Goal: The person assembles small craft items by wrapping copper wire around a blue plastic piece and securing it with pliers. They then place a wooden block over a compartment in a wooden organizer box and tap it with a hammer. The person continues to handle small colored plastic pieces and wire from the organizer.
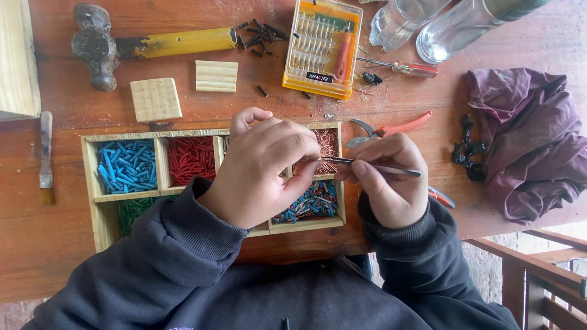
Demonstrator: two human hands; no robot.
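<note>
Tweezers (373, 165), thin and metal, lie level between the two hands above the right half of the wooden compartment tray (92, 177). The right hand (391, 183) pinches them near the middle, thumb over fingers, so the tips point leftward. The left hand (263, 171) is curled with its grip pressed together at those tips; whatever small piece sits between its fingertips is too tiny to make out. Holding the work low over the tray seems sensible, since a dropped piece would fall back among the sorted bits.

Tray cells hold blue pieces (127, 165), red pieces (191, 159), green ones partly under the sleeve, thin coppery nails (327, 143) and a mixed blue and red lot (312, 201). Just beside the right hand, orange-handled pliers (391, 129) rest on the worktop (49, 238). Farther off lie two small wood blocks (156, 99), a yellow-handled hammer (140, 44), loose black screws (260, 35), a yellow screwdriver-bit case (321, 46), a small screwdriver (406, 67), a purple cloth (526, 140) and clear bottles (452, 27).
</note>
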